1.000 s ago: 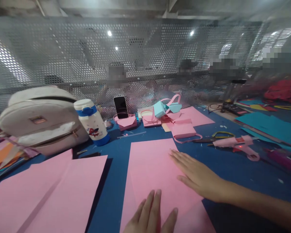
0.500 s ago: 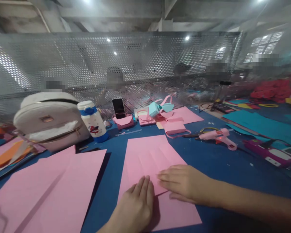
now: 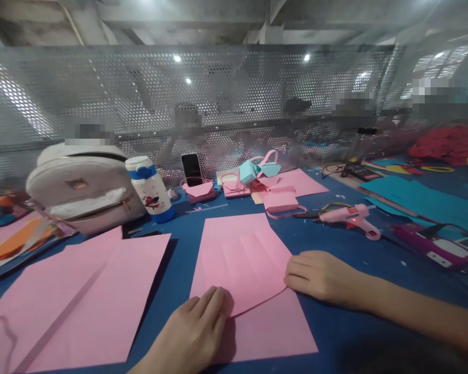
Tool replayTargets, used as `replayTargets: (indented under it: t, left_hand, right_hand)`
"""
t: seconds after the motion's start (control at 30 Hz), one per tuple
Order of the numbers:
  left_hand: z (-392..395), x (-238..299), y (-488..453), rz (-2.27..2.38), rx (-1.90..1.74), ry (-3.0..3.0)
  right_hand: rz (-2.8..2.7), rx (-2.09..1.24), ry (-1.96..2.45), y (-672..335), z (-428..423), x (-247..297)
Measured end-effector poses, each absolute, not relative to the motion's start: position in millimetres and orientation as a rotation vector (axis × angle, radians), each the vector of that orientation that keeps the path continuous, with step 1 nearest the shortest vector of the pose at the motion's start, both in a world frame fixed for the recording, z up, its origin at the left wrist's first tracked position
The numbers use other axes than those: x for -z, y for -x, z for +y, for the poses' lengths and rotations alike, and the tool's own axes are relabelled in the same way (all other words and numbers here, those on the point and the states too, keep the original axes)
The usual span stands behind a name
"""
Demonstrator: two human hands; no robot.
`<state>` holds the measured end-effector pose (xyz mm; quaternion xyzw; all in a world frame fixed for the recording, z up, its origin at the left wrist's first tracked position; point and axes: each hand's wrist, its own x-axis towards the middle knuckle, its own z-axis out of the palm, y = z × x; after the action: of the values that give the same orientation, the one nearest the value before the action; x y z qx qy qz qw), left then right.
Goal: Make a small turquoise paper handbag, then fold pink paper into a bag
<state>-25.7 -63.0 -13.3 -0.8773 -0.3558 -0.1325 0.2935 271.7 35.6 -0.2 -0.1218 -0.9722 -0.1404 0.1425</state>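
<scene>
Holding a creased pink sheet (image 3: 245, 270) by its 2 near corners, with the left hand (image 3: 193, 327) bent closed at the left corner and the right hand (image 3: 320, 275) likewise, fingers curled, at the right. Spread over a lower pink sheet (image 3: 275, 332) on the blue table (image 3: 175, 275), between large pink paper (image 3: 132, 280) at left and a pink glue gun (image 3: 351, 215) beyond the right hand.

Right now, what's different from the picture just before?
The left hand moved left, to the near left corner of the creased pink paper; the right hand moved right, to its near right corner. They're farther apart. I can't tell whether they grip it. The bottle, phone and glue gun stayed put.
</scene>
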Motion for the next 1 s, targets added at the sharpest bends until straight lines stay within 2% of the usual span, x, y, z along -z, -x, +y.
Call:
replayTargets:
  t: [0.27, 0.43, 0.57, 0.67, 0.83, 1.0]
  left_hand:
    - [-43.1, -14.9, 18.2, -0.873, 0.104, 2.781]
    - [-31.2, -12.6, 18.9, -0.966, 0.228, 2.903]
    - [-30.6, -9.7, 19.9, -1.356, 0.439, 2.867]
    - [-30.0, -11.9, 23.8, -1.580, 0.524, 2.837]
    - [-26.2, -13.0, 32.6, -1.718, 0.531, 2.857]
    - [-23.3, -11.3, 32.3, -1.589, 0.422, 2.979]
  right_hand:
    - [-2.993, 0.158, 0.339, -261.5, 50.1, -10.8]
    - [-3.035, -0.041, 0.355, -257.3, 58.8, -8.6]
    - [-2.964, -0.433, 0.491, -257.5, 67.1, -4.2]
    - [-2.903, -0.595, 0.629, -258.0, 73.0, -3.4]
    - [-2.861, -0.629, 0.776, -261.8, 76.6, -2.5]
    - [-2.866, -0.569, 0.748, -266.4, 74.4, 1.4]
